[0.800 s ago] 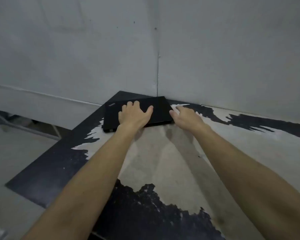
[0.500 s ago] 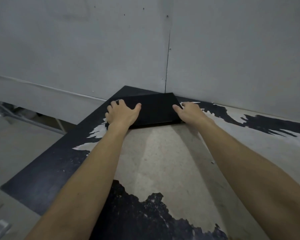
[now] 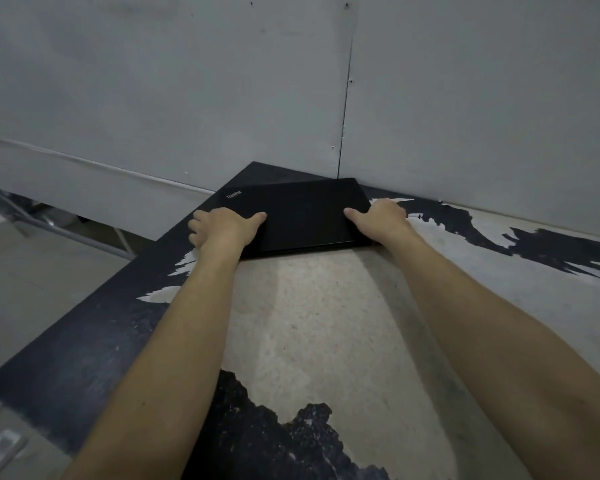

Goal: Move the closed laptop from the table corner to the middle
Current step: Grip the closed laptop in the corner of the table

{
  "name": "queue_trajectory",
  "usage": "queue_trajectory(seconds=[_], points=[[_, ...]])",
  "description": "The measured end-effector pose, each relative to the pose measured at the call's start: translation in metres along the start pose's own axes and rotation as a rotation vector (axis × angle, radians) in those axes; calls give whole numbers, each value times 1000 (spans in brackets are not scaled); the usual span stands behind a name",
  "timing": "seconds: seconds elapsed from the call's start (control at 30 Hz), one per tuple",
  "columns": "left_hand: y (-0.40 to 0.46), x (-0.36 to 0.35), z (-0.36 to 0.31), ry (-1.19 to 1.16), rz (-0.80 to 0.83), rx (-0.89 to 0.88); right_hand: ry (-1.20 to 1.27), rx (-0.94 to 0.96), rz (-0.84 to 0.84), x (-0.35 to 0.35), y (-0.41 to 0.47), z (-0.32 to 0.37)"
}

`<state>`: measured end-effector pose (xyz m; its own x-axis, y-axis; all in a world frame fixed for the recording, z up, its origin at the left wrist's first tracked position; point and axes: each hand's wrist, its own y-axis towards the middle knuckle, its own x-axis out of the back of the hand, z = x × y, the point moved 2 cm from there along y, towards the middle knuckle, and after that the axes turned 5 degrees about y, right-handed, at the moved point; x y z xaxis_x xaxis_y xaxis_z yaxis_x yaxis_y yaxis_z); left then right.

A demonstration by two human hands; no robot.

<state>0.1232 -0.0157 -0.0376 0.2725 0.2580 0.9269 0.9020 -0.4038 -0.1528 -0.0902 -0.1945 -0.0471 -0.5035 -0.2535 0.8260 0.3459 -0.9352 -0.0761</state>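
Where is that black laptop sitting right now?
The closed laptop lies flat in the far corner of the table, against the wall, with the left hand and right hand gripping its two sides.

Left hand (image 3: 224, 230) shifted from lid centre to laptop (image 3: 298, 213) left edge; right hand (image 3: 378, 218) now grips right edge, thumb on lid.

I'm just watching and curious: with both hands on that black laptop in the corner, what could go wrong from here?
The laptop lies near the table's left edge, so a sideways slip could send it off. The left hand and right hand grip only its side edges, which might let it slide out. Dragging it over the peeling tabletop could scratch its underside.
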Motion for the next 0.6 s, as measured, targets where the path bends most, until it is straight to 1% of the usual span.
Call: queue_trajectory(seconds=[0.17, 0.27, 0.4, 0.47, 0.6], points=[[6, -1, -3, -43, 21, 36, 21, -23, -44, -4, -3, 2], [5, -1, -5, -53, 15, 45, 67, -49, -37, -2, -3, 2], [6, 2, -9, -104, 3, 1, 271, -56, 9, 3, -5, -3], [4, 4, -13, -144, 2, -33, 405, -54, 4, 13, -8, -8], [-15, 6, -21, -268, 30, -75, 590, -62, -10, 42, -22, -20]])
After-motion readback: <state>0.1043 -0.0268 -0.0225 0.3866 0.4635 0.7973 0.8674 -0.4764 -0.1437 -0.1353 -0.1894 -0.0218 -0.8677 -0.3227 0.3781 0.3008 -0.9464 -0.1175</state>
